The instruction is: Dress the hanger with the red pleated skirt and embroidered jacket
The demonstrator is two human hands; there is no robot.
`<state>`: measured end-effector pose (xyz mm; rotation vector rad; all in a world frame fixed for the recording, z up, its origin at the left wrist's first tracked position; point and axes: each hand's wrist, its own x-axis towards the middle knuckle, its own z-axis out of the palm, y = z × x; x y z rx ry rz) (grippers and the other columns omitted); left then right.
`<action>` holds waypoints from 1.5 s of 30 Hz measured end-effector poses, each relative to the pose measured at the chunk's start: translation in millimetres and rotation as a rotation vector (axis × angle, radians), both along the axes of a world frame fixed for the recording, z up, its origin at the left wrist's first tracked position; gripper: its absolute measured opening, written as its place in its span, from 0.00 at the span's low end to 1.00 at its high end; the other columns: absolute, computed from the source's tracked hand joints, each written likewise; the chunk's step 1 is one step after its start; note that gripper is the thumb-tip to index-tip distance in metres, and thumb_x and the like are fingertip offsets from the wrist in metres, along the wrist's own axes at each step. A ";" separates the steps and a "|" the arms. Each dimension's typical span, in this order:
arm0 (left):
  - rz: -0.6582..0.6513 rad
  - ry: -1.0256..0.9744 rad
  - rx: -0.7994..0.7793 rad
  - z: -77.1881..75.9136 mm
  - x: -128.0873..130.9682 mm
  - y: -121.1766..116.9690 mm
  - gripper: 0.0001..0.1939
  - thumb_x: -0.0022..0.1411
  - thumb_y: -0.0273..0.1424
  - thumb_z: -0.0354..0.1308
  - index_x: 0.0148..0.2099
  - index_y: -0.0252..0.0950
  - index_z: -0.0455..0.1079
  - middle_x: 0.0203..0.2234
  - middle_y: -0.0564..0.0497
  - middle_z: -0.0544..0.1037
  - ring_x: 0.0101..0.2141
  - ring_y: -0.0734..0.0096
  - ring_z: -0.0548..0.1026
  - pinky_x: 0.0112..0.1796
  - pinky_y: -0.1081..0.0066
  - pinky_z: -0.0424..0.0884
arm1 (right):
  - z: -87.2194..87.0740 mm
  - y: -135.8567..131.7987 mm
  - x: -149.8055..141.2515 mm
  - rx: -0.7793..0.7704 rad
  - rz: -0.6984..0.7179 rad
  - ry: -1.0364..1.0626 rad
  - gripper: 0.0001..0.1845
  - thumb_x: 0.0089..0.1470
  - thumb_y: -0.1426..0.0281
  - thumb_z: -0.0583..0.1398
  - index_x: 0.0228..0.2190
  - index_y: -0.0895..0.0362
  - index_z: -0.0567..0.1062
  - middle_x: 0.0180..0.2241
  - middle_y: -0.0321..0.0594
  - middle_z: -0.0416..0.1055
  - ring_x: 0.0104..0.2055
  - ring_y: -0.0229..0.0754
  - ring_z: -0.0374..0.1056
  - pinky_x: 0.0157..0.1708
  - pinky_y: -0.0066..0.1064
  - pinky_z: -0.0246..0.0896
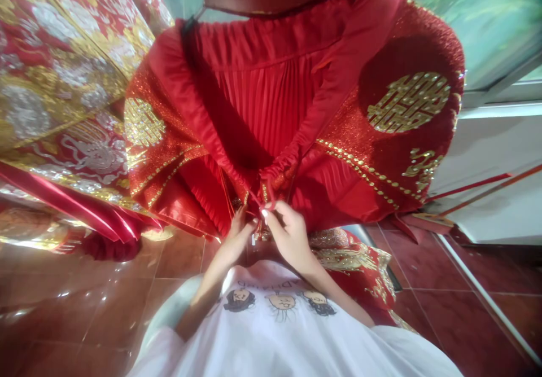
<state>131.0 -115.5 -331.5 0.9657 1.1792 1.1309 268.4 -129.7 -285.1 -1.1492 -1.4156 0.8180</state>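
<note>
Right now I have the red drawstring cord (255,198) at the low centre of my head view, where the two edges of the gathered red waistband (195,89) meet in front of the torso. The right hand (267,217) pinches the cord between thumb and forefinger. The left hand (246,222) is bent in just beside it, thumb and fingers at the crossing strands; whether it has closed on one, I cannot tell.

To work this well, I judge the fingertips should stay close to the crossing, one strand kept snug while the other is led, with even pull so the gathers do not bunch to one side.

One length of cord slants from the left edge down and rightward into the fingers; another drops more steeply from the right edge. The waistband is longest across the view, its V pointing back at the torso.

Around it spread the red pleats (258,100) and two gold emblems, left (144,122) and right (410,101). Farther out I see gold-and-silver brocade (63,44) to the left and tiled floor (178,264) below.
</note>
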 end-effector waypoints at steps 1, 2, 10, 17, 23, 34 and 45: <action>-0.041 0.101 0.130 12.9 -1.6 0.3 0.15 0.58 0.38 0.62 0.45 0.36 0.73 0.44 0.45 0.76 0.53 0.60 0.70 0.54 0.64 0.64 | 1.3 0.2 -1.3 -0.004 0.017 -0.015 0.08 0.59 0.68 0.55 0.30 0.59 0.70 0.30 0.38 0.73 0.31 0.35 0.69 0.32 0.23 0.63; -0.078 0.167 0.236 24.9 -1.6 0.7 0.16 0.61 0.40 0.59 0.47 0.37 0.73 0.45 0.45 0.76 0.53 0.61 0.70 0.55 0.64 0.63 | 2.7 0.4 -2.9 -0.010 0.033 -0.028 0.09 0.59 0.68 0.56 0.30 0.59 0.70 0.29 0.38 0.73 0.31 0.35 0.69 0.31 0.23 0.63; 0.007 0.299 0.526 66.9 -9.3 11.9 0.11 0.59 0.37 0.63 0.29 0.34 0.76 0.20 0.52 0.75 0.21 0.77 0.70 0.23 0.78 0.65 | 30.7 8.0 24.7 0.161 -0.048 -0.235 0.09 0.55 0.68 0.60 0.30 0.61 0.77 0.22 0.36 0.72 0.20 0.31 0.64 0.20 0.22 0.58; 0.767 0.558 0.918 107.4 -79.4 39.4 0.06 0.55 0.32 0.66 0.32 0.34 0.77 0.22 0.54 0.75 0.23 0.77 0.70 0.25 0.77 0.66 | 62.5 31.1 93.0 0.505 -0.229 -0.468 0.06 0.55 0.68 0.62 0.33 0.53 0.81 0.33 0.36 0.78 0.32 0.38 0.75 0.35 0.26 0.70; 0.683 0.955 0.989 90.8 -55.6 58.5 0.06 0.61 0.30 0.58 0.35 0.33 0.73 0.26 0.49 0.74 0.28 0.71 0.70 0.31 0.72 0.64 | 48.1 59.1 78.5 0.527 -0.232 -0.629 0.10 0.58 0.71 0.56 0.33 0.57 0.78 0.34 0.40 0.77 0.33 0.39 0.74 0.37 0.30 0.69; 0.349 1.059 1.132 83.3 13.8 70.0 0.04 0.64 0.28 0.54 0.39 0.34 0.69 0.35 0.45 0.74 0.36 0.65 0.71 0.38 0.69 0.65 | 58.1 59.0 38.6 0.422 -0.336 -0.309 0.07 0.48 0.78 0.55 0.27 0.59 0.74 0.30 0.40 0.73 0.31 0.37 0.70 0.33 0.27 0.68; 0.112 0.582 1.039 121.5 2.1 37.7 0.06 0.62 0.31 0.59 0.33 0.35 0.69 0.19 0.58 0.68 0.18 0.83 0.61 0.21 0.80 0.58 | 82.6 36.6 16.0 0.365 -0.192 -0.337 0.14 0.58 0.66 0.59 0.24 0.59 0.77 0.21 0.36 0.72 0.22 0.32 0.64 0.25 0.23 0.56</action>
